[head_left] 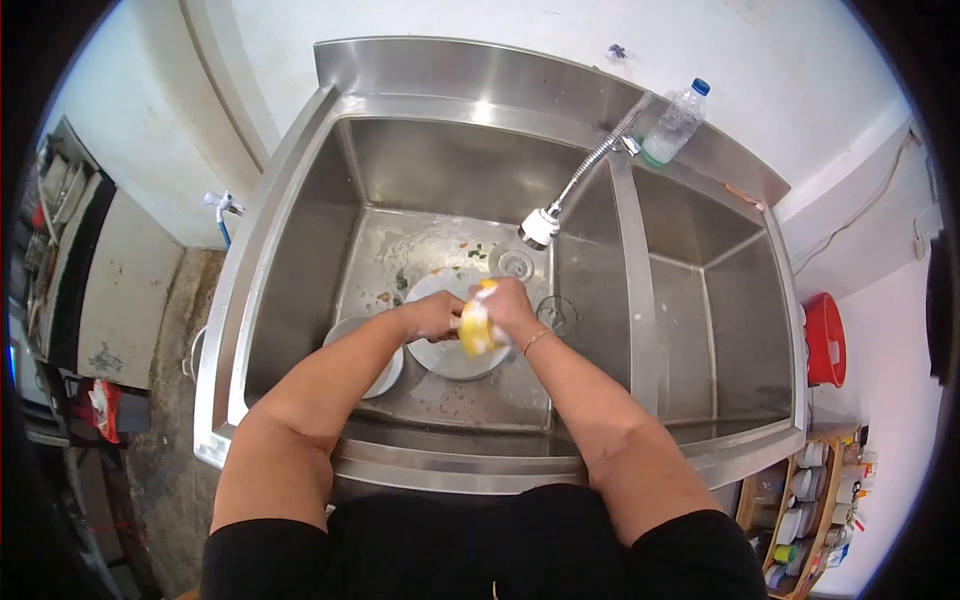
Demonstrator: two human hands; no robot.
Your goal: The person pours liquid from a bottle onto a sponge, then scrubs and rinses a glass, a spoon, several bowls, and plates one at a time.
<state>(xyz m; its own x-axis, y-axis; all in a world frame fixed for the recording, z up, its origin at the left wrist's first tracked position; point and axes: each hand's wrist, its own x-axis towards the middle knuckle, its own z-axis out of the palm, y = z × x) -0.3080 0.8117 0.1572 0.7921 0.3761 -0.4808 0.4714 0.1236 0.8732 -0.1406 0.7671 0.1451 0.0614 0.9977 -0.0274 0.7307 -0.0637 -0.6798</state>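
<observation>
My right hand (510,308) grips a yellow sponge (477,330) with white foam on it, a little blurred. Close to its left, my left hand (434,316) is closed with the fingers curled; whatever it may hold is hidden by the fingers and the sponge. Both hands are above a large round white plate (455,362) on the sink floor. A white bowl (385,378) sits left of the plate, partly covered by my left forearm. Right of my right hand stands a clear glass (558,314).
Food scraps (402,280) lie near the drain (516,264). A flexible faucet (540,226) hangs over the steel sink (330,215). A plastic bottle (676,124) stands on the back ledge. At right are a red basin (825,340) and a dish rack (800,500).
</observation>
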